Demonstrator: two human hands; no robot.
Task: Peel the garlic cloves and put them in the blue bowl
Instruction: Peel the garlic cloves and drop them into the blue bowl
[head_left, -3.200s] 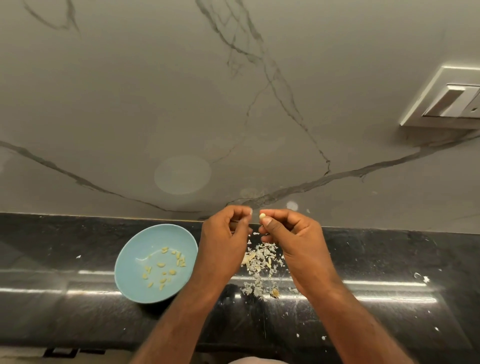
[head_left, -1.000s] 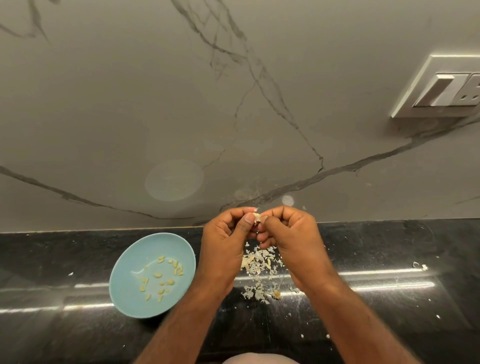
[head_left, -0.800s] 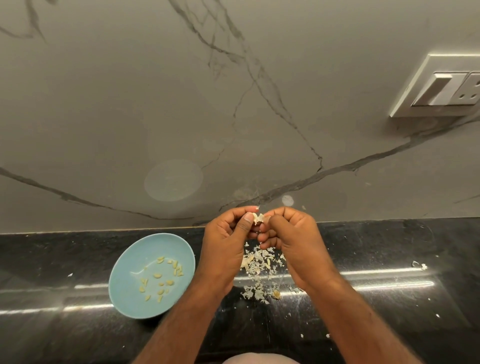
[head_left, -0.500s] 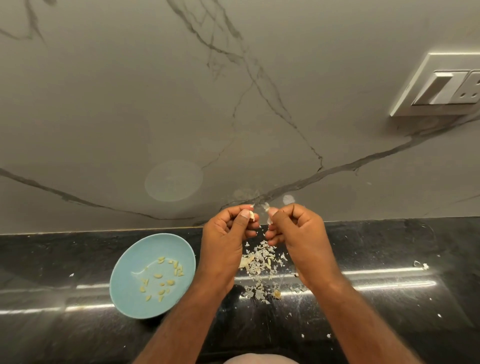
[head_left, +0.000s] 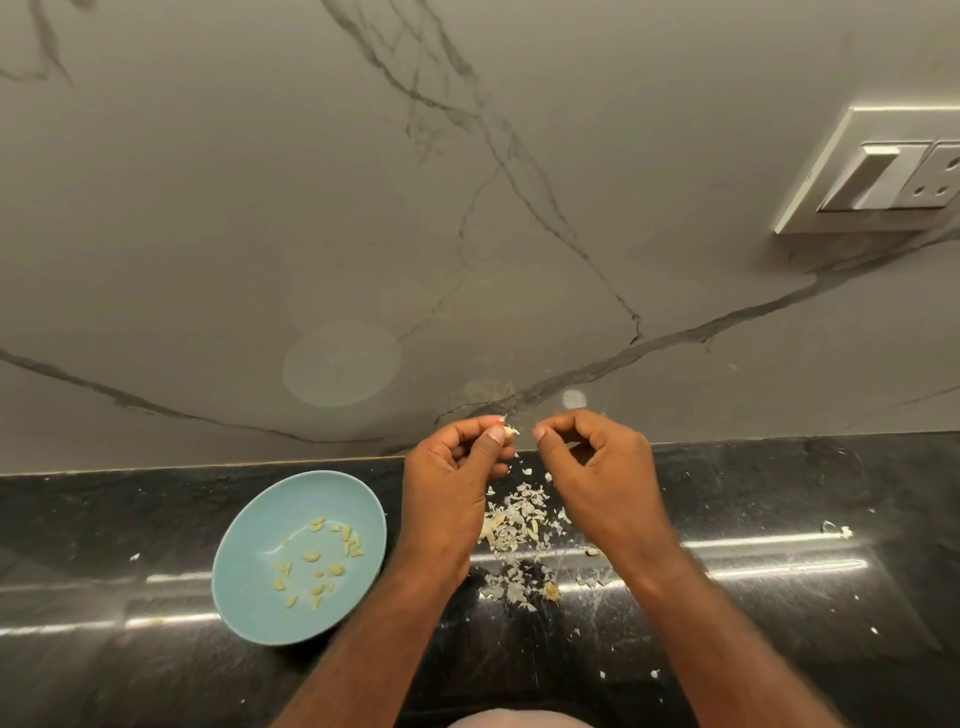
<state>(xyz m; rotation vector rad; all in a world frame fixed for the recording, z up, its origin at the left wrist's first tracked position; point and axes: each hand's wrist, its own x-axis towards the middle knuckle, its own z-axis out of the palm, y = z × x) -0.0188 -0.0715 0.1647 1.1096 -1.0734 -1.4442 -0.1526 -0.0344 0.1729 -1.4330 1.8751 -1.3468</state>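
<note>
Pinched a garlic clove (head_left: 510, 431) between thumb and forefinger of the left hand (head_left: 452, 478), above the back edge of the black counter (head_left: 779, 597). Held the right hand (head_left: 602, 467) just beside it, apart, fingers curled, thumb tip against forefinger; impossible to tell whether gripping any skin. Heaped below both hands, midway between back and front edges: papery skins (head_left: 514, 519). Set left of that heap: blue bowl (head_left: 244, 571), holding peeled cloves (head_left: 311, 556). Mounted on the marble wall (head_left: 260, 208), upper right: white switch plate (head_left: 883, 171).
</note>
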